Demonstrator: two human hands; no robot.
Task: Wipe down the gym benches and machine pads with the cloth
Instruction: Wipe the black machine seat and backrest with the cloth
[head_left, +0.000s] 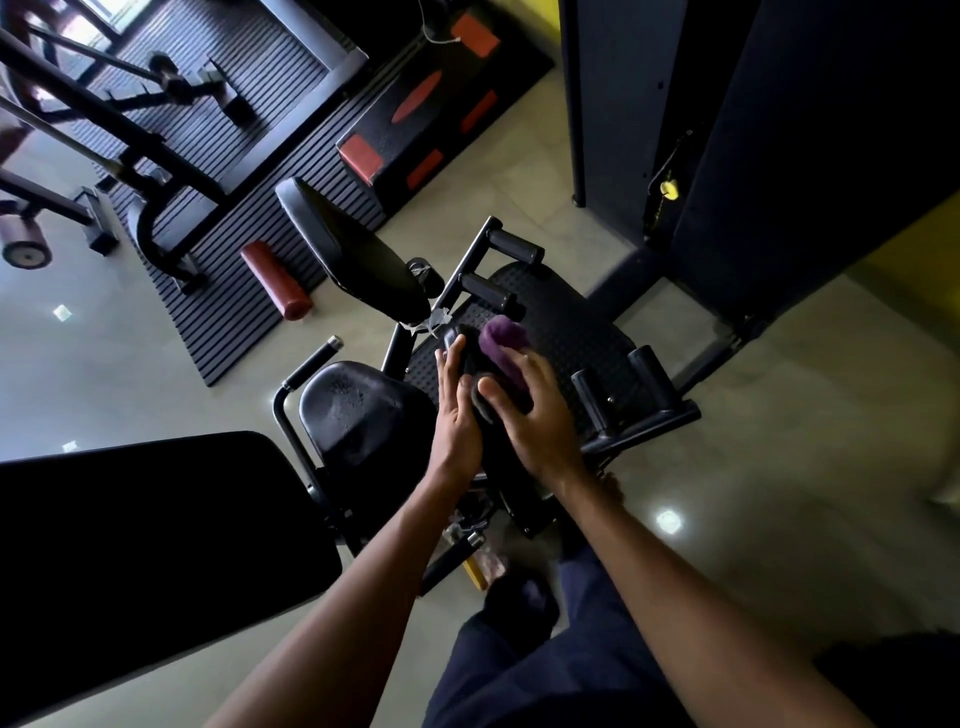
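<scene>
A purple cloth (503, 339) lies over a narrow black pad (506, 457) of a seated machine, in the middle of the view. My right hand (535, 415) presses down on the cloth, fingers over it and thumb spread to the left. My left hand (457, 410) lies flat against the pad's left side with straight fingers. The machine's black seat pad (358, 415) is just left of my hands, and a large black back pad (156, 540) fills the lower left. A second black pad (353, 254) stands tilted behind the seat.
Black foam rollers (514, 247) and a textured foot plate (571, 322) lie beyond my hands. A weight stack frame (727, 156) rises at the right. A red roller (275, 280), a black and red step box (421, 124) and a rack (130, 145) stand on ribbed mats at the left.
</scene>
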